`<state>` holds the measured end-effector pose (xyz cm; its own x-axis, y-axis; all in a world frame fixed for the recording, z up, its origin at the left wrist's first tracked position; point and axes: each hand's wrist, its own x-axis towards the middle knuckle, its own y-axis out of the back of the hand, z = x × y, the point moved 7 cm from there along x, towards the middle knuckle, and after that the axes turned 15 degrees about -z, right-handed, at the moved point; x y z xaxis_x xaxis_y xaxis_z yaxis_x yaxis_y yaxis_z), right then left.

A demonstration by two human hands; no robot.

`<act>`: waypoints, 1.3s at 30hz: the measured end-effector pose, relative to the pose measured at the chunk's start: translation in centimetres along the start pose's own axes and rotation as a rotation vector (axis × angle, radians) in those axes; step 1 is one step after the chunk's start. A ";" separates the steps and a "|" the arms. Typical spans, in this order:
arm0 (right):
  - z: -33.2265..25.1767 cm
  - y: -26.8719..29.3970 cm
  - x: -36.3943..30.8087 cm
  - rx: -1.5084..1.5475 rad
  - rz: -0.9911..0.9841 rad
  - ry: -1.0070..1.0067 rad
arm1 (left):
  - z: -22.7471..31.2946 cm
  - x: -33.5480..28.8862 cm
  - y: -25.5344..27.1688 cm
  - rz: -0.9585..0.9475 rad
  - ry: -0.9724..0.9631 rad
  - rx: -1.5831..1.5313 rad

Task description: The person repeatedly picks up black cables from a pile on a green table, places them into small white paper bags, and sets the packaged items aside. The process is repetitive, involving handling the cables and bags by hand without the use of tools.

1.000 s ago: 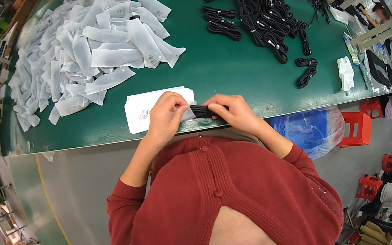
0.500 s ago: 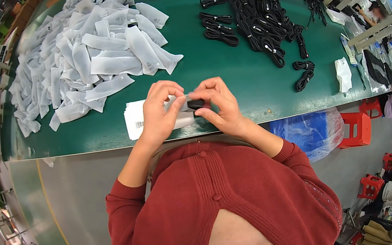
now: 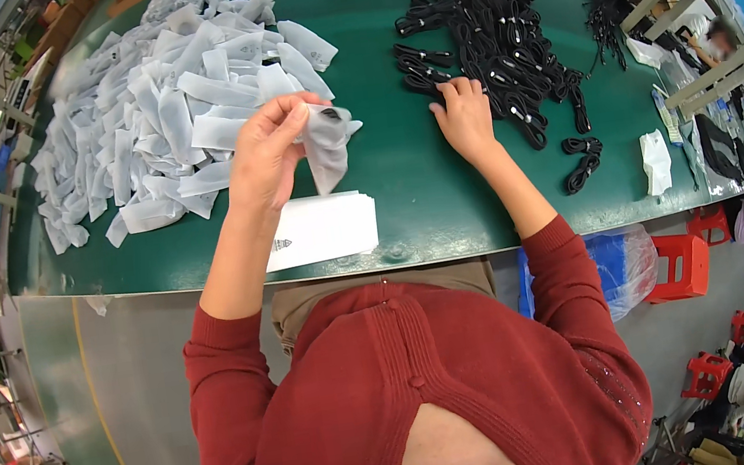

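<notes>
My left hand (image 3: 266,157) is closed on the top of a translucent white pouch (image 3: 326,158), held up over the near edge of the pouch pile (image 3: 157,120). Something dark shows inside its upper end. Over on the right, my right hand (image 3: 467,119) reaches to the near edge of a heap of coiled black cables (image 3: 496,34). Its thumb stands apart from the fingers, and the fingertips touch or nearly touch a coil. Between my forearms, a stack of flat white pouches (image 3: 329,229) with small dark printing lies at the table's front edge.
One separate cable coil (image 3: 582,163) lies right of the heap on the green table (image 3: 427,215). Farther right are a white packet (image 3: 656,162) and clear bags with dark contents. A red stool (image 3: 678,265) and a blue plastic-wrapped bin (image 3: 610,266) stand below the table edge.
My hands have parted from above the white stack. The left has raised the pouch up and left toward the pile; the right has gone up and right to the cables.
</notes>
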<state>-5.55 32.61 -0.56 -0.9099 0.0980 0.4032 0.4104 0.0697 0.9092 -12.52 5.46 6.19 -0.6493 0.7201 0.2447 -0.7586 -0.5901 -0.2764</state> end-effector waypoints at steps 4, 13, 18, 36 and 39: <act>-1.2 -0.4 0.0 -0.114 -0.134 0.010 | -0.2 1.3 0.8 -0.020 0.062 -0.006; -5.5 0.5 -4.1 0.185 -0.449 0.187 | 4.3 2.9 12.9 0.509 -0.206 0.585; -5.1 3.3 -3.9 0.050 -0.330 0.313 | 1.0 -2.2 3.2 0.135 -0.092 0.958; -6.6 1.9 -10.1 1.120 -0.687 -0.117 | -8.5 -9.0 -3.2 -0.015 0.207 0.849; -7.1 1.7 -11.9 1.316 -0.820 -0.264 | -6.8 -8.8 -4.9 -0.032 0.084 1.009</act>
<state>5.52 24.55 -3.06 -0.9246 -0.2447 -0.2918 -0.2789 0.9569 0.0813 -2.77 4.50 -0.90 -0.6519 0.7411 0.1610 -0.4928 -0.5753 0.6528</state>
